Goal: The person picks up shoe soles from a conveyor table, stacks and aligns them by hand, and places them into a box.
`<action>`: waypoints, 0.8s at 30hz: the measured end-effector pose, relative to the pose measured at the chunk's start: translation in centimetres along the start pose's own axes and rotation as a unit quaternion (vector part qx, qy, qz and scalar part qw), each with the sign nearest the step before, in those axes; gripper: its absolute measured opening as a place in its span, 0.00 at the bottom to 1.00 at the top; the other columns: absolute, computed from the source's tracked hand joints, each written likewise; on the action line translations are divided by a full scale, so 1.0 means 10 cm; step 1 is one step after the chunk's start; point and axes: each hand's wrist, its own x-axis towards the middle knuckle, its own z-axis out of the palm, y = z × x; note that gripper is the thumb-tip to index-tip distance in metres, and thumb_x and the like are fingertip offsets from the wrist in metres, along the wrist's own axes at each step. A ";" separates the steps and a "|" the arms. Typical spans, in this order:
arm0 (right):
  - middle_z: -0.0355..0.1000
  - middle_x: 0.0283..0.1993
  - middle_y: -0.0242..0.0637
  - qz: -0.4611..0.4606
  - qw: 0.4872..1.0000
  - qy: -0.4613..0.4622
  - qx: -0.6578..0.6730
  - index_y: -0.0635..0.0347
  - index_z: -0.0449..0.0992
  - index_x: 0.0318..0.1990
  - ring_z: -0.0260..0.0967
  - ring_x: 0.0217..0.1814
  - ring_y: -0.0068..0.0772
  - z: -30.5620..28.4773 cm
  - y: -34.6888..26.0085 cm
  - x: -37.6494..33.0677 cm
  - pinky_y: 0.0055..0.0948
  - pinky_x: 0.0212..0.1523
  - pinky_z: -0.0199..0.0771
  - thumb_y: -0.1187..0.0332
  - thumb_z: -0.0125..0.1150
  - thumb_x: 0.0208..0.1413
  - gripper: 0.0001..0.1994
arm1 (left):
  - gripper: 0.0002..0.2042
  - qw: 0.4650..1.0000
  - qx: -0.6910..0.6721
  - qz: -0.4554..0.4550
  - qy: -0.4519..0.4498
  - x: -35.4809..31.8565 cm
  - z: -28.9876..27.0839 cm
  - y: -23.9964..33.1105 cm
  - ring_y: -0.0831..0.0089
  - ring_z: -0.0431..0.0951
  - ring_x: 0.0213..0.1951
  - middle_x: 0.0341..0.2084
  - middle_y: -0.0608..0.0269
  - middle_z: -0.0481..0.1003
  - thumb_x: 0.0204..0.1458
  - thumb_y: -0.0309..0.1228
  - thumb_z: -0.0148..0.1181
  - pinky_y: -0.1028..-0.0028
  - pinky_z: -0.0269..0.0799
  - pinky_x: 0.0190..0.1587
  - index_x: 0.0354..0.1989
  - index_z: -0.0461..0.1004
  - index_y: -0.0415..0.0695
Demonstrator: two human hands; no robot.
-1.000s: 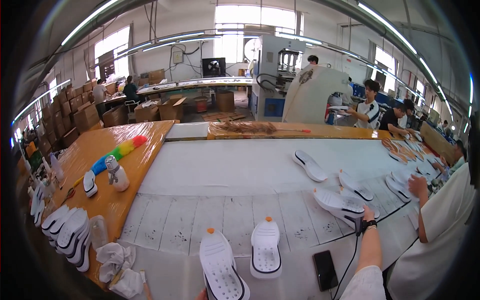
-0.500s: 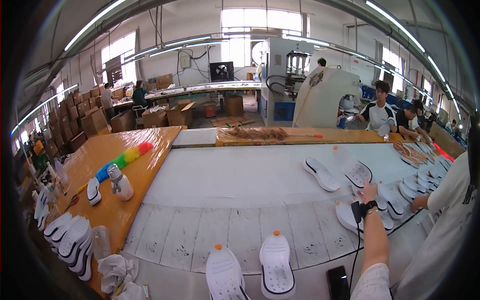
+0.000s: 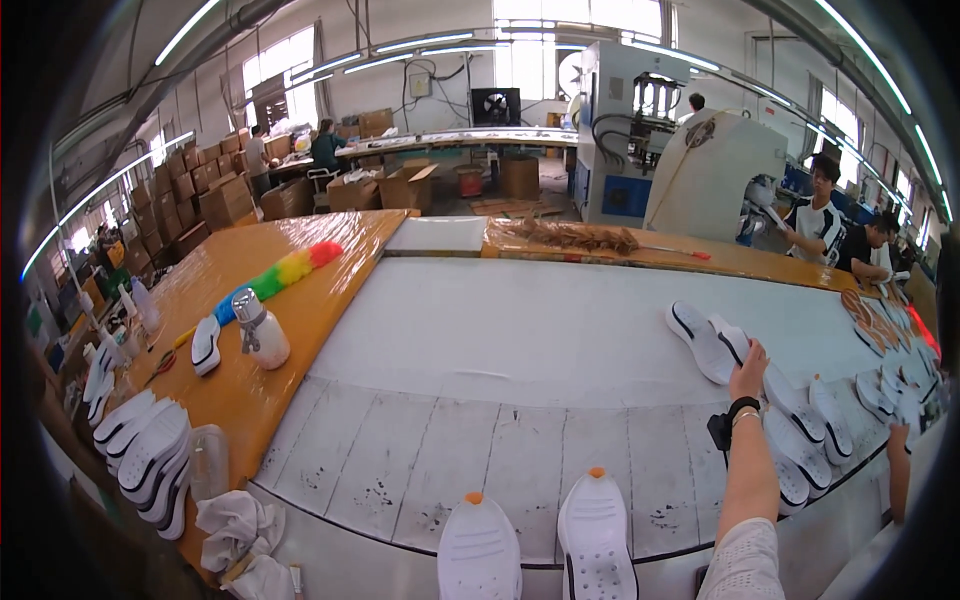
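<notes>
My right hand [image 3: 747, 373] reaches over the white belt-like table, its fingers closed on the near end of a white shoe sole [image 3: 729, 337] with a dark edge. That sole is tilted and partly hidden by the hand. Beside it, on the left, lies another white sole [image 3: 697, 342] with a dark rim. Several more soles [image 3: 794, 407] sit just right of my wrist, which wears a black band. At the near edge stand two white soles with orange tabs, a left one [image 3: 479, 550] and a right one [image 3: 597, 535]. My left hand is out of view.
On the orange side table [image 3: 330, 235] are a rainbow duster [image 3: 285, 274], a bottle [image 3: 263, 330], stacked soles [image 3: 155, 450] and a crumpled cloth [image 3: 238, 530]. Another person's arm [image 3: 899, 470] works among soles at right. A brown duster [image 3: 570, 235] lies along the far ledge.
The view has shifted, so the scene sits farther right. The sole at my right hand, flatter and farther out before, is now tilted beside the neighbouring sole. The other person's arm has moved.
</notes>
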 end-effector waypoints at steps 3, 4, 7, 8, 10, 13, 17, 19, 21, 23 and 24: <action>0.60 0.50 0.48 -0.002 0.999 -0.018 0.027 0.63 0.58 0.50 0.54 0.56 0.50 -0.01 0.04 0.03 0.38 0.56 0.53 0.84 0.50 0.38 0.26 | 0.26 1.000 -0.002 -0.008 -0.002 0.00 0.01 0.00 0.65 0.61 0.56 0.56 0.59 0.59 0.57 0.45 0.36 0.67 0.54 0.59 0.59 0.52 0.41; 0.61 0.50 0.48 -0.017 0.997 -0.036 0.063 0.64 0.59 0.50 0.55 0.55 0.50 -0.06 0.07 0.03 0.37 0.56 0.54 0.84 0.50 0.38 0.26 | 0.26 1.000 -0.001 -0.010 -0.006 0.00 0.01 0.00 0.65 0.61 0.56 0.56 0.59 0.59 0.57 0.45 0.36 0.67 0.54 0.59 0.59 0.52 0.41; 0.63 0.48 0.49 -0.061 0.986 -0.085 0.129 0.65 0.61 0.50 0.58 0.53 0.49 -0.28 0.06 0.04 0.35 0.56 0.56 0.85 0.48 0.37 0.26 | 0.26 1.000 0.004 -0.014 -0.023 -0.01 -0.01 0.02 0.66 0.61 0.56 0.56 0.59 0.59 0.57 0.45 0.36 0.67 0.54 0.59 0.59 0.52 0.41; 0.64 0.48 0.49 -0.088 0.975 -0.121 0.162 0.65 0.62 0.50 0.60 0.52 0.49 -0.37 0.04 0.03 0.34 0.55 0.58 0.85 0.48 0.36 0.26 | 0.26 0.999 0.007 -0.015 -0.030 -0.01 0.00 0.02 0.66 0.61 0.56 0.56 0.59 0.59 0.57 0.45 0.36 0.67 0.54 0.59 0.59 0.52 0.41; 0.66 0.46 0.46 -0.107 0.946 -0.175 0.250 0.64 0.64 0.48 0.64 0.51 0.41 -0.64 -0.28 -0.06 0.28 0.51 0.62 0.86 0.45 0.36 0.25 | 0.25 0.999 0.017 -0.012 -0.038 -0.04 0.00 0.01 0.66 0.61 0.56 0.56 0.59 0.60 0.58 0.44 0.36 0.68 0.54 0.59 0.59 0.52 0.41; 0.67 0.44 0.40 -0.097 0.911 -0.252 0.312 0.62 0.63 0.50 0.64 0.50 0.33 -1.06 -0.61 -0.23 0.28 0.50 0.62 0.85 0.50 0.39 0.25 | 0.25 0.999 0.020 -0.004 -0.050 -0.08 0.06 0.01 0.67 0.61 0.56 0.55 0.60 0.61 0.58 0.44 0.35 0.68 0.54 0.59 0.59 0.53 0.41; 0.68 0.43 0.37 -0.084 0.883 -0.248 0.390 0.63 0.63 0.49 0.65 0.46 0.29 -1.78 -0.90 -0.38 0.23 0.46 0.64 0.85 0.52 0.42 0.23 | 0.25 0.997 0.046 0.019 -0.067 0.02 -0.02 -0.06 0.67 0.61 0.56 0.55 0.59 0.61 0.58 0.44 0.35 0.68 0.55 0.58 0.59 0.53 0.41; 0.68 0.41 0.34 0.030 0.837 -0.209 0.505 0.63 0.64 0.49 0.66 0.43 0.26 -2.21 -1.00 -0.51 0.21 0.42 0.66 0.83 0.53 0.46 0.19 | 0.25 0.994 0.077 0.031 -0.072 0.08 -0.06 -0.06 0.67 0.60 0.56 0.56 0.59 0.60 0.58 0.44 0.35 0.68 0.54 0.59 0.59 0.53 0.41; 0.67 0.42 0.34 0.170 0.760 -0.245 0.577 0.61 0.62 0.49 0.66 0.44 0.26 -2.73 -1.40 -0.74 0.26 0.43 0.70 0.79 0.50 0.51 0.17 | 0.25 0.979 0.159 0.088 -0.093 0.21 -0.18 -0.06 0.65 0.62 0.54 0.54 0.57 0.61 0.56 0.42 0.40 0.68 0.57 0.57 0.59 0.52 0.40; 0.67 0.43 0.36 0.262 0.649 -0.253 0.668 0.60 0.61 0.49 0.68 0.46 0.32 -2.99 -1.63 -1.04 0.36 0.43 0.74 0.77 0.47 0.53 0.15 | 0.26 0.954 0.239 0.141 -0.114 0.26 -0.28 -0.10 0.63 0.64 0.52 0.52 0.55 0.62 0.55 0.40 0.44 0.67 0.59 0.55 0.58 0.50 0.39; 0.67 0.44 0.40 0.306 0.617 -0.290 0.665 0.61 0.62 0.48 0.69 0.44 0.35 -3.16 -1.74 -1.18 0.37 0.41 0.76 0.75 0.46 0.54 0.14 | 0.26 0.939 0.277 0.164 -0.124 0.19 -0.28 -0.13 0.62 0.66 0.51 0.51 0.53 0.63 0.54 0.39 0.47 0.66 0.60 0.54 0.58 0.50 0.38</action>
